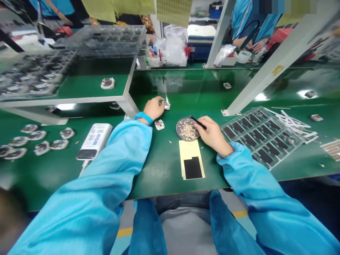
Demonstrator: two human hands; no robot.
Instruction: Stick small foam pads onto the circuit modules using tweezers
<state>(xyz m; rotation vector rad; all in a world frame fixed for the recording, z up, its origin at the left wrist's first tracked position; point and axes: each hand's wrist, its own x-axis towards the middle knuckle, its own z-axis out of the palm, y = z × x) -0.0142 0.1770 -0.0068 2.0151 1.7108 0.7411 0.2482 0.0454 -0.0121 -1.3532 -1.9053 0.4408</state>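
My left hand (154,109), with a blue band at the wrist, pinches a small white-rimmed device part (166,105) on the green bench. Just in front of it lies a similar white part (159,124), untouched. My right hand (212,135) is closed round slim black tweezers (199,122). Their far end is over a round grey dish (178,134) that holds many tiny beige pieces (188,130). A yellow sheet (183,152) bearing a black patch (193,168) lies on the near side of the dish. The tweezer tips are too small to make out.
A clear tray (247,136) of black pieces lies right, beside white strips (294,124). Left are a white power bank (95,141) with a cable and several white-rimmed parts (42,148). A raised shelf (106,100) and slanted post (255,67) stand beyond. Co-workers sit opposite.
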